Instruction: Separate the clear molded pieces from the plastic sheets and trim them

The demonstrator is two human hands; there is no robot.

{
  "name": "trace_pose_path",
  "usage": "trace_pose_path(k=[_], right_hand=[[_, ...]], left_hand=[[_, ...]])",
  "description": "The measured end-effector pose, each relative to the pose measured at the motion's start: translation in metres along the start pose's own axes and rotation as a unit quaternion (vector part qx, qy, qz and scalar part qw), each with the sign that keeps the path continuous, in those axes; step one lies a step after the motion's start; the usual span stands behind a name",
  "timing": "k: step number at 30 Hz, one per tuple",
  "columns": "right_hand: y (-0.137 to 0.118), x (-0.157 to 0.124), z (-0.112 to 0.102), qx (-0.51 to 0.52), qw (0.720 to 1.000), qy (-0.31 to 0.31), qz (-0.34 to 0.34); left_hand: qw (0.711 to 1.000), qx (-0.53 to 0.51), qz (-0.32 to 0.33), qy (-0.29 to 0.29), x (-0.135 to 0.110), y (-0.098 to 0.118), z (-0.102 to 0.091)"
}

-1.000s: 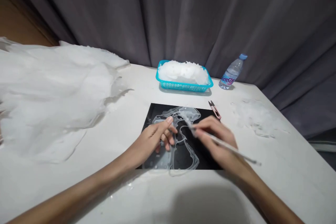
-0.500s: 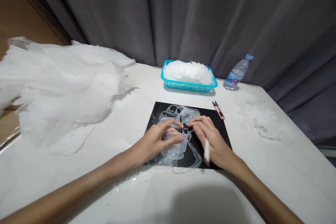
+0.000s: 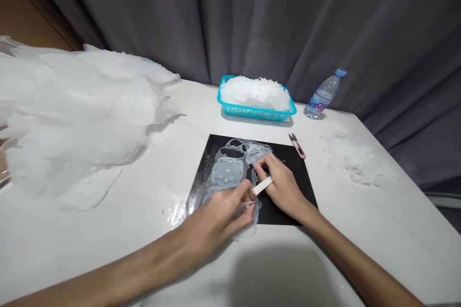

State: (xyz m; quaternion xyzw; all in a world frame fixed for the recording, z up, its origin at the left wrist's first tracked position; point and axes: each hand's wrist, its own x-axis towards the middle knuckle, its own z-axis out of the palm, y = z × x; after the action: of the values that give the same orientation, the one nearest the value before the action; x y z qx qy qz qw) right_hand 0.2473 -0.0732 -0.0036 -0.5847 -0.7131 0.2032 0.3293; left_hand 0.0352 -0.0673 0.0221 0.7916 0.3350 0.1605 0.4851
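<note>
A translucent, rubbery moulded sheet (image 3: 228,171) with rounded panels, cut-outs and small bumps lies on a black mat (image 3: 284,196). My left hand (image 3: 225,208) is closed over its near part, thumb and fingers pinched on a thin translucent edge, though the palm hides most of that piece. In my right hand (image 3: 283,182), fingers curled, sits a white stick-like tool (image 3: 262,185), its end pointing toward my left fingertips. The right thumb and forefinger meet over the sheet's right side; the tool's working tip cannot be made out.
Pink thread snips (image 3: 297,147) lie at the mat's upper right corner. Behind stands a blue basket (image 3: 257,112) heaped with white pieces, with a water bottle (image 3: 324,95) beside it. A large pile of whitish sheets (image 3: 82,115) fills the left; translucent scraps (image 3: 356,160) lie right.
My left hand has moved nearer and closed from a looser, spread pose into a pinch. The white tool has swung from pointing toward me to pointing left. More of the sheet's upper left shows.
</note>
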Motion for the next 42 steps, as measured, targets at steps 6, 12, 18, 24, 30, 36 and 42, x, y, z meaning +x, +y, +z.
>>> trace_pose_path(k=[6,12,18,24,30,36,42], right_hand=[[0.001,-0.006,-0.025,-0.003,0.994,0.104,-0.026],[-0.024,-0.026,-0.033,0.090,0.988,0.013,-0.124],[-0.028,-0.029,-0.029,0.098,0.984,0.028,-0.147],[-0.029,-0.031,-0.031,0.105,0.987,0.031,-0.118],[-0.030,-0.032,-0.033,0.129,0.988,0.025,-0.077],[-0.031,-0.031,-0.034,0.147,0.987,0.014,-0.061],[-0.028,-0.029,-0.031,0.181,0.984,-0.005,0.009]], left_hand=[[0.994,-0.094,0.003,0.049,0.008,-0.007,-0.021],[0.990,-0.124,0.018,0.065,0.004,-0.005,-0.026],[0.987,-0.145,0.019,0.062,0.003,-0.003,-0.025],[0.973,-0.223,-0.011,0.063,0.005,0.003,-0.021],[0.958,-0.279,-0.049,0.045,0.009,0.004,-0.018],[0.953,-0.295,-0.063,0.024,0.009,0.006,-0.019],[0.964,-0.256,-0.063,0.024,0.008,0.005,-0.019]])
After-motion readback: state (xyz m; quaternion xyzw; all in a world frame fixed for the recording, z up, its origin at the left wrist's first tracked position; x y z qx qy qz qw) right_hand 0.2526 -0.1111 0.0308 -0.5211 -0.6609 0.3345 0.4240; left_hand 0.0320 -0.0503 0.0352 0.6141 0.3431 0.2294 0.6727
